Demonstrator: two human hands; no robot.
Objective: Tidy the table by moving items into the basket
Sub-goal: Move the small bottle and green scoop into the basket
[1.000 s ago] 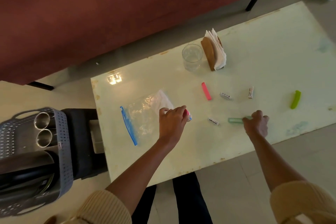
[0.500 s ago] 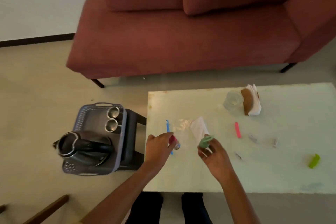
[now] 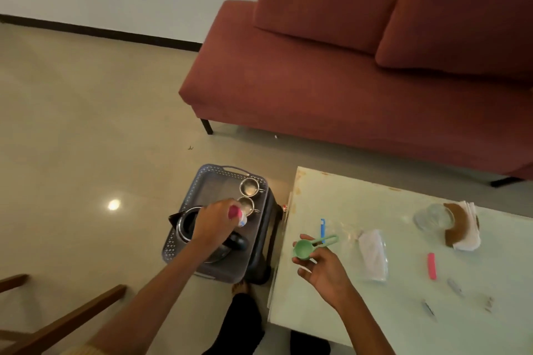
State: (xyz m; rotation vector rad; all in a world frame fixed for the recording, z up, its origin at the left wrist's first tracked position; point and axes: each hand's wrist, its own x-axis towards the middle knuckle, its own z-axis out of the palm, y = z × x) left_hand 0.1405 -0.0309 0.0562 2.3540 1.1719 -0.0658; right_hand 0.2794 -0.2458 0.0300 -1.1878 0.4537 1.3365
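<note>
Swung off the table (image 3: 360, 201), the left hand (image 3: 215, 222) now hangs over the basket (image 3: 172, 248), gripping a small pink-topped item (image 3: 238, 215) beside the kettle (image 3: 186, 225). At its 3 o'clock, the right hand (image 3: 324, 268) pinches a green scoop (image 3: 302, 248) above the table's edge.

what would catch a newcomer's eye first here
The left hand holds a small pink-topped item over the grey basket left of the table. The right hand holds a green scoop above the table's left edge. A red sofa fills the background.
</note>
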